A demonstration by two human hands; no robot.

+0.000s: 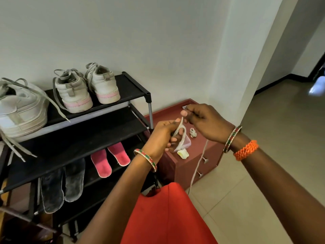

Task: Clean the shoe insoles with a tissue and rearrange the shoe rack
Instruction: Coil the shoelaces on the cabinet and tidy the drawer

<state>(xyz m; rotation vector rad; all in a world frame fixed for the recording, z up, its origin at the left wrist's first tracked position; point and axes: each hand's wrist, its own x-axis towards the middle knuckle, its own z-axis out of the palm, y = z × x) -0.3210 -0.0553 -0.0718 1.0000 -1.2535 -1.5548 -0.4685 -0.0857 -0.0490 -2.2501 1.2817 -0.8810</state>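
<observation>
Holding shoelace (178,131) looped round left hand (161,136) fingers; right hand (204,123) fingers pinch its upper end, both raised over cabinet (182,166).

The big white sneaker (19,110) is cut by the left edge; the rack's (137,85) lowest shelves are too dark to read.

Both hands raised together, fingers (171,144) curled, pinching.

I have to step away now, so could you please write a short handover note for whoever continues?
Left hand grips a looped off-white shoelace; right hand pinches its upper end.
Pink insoles and dark grey insoles lie on the black shoe rack's lower shelves; white sneakers stand on top.
Crumpled tissue sits on the maroon drawer cabinet.
Left: finish the lace, refit insoles, arrange the rack.
</observation>
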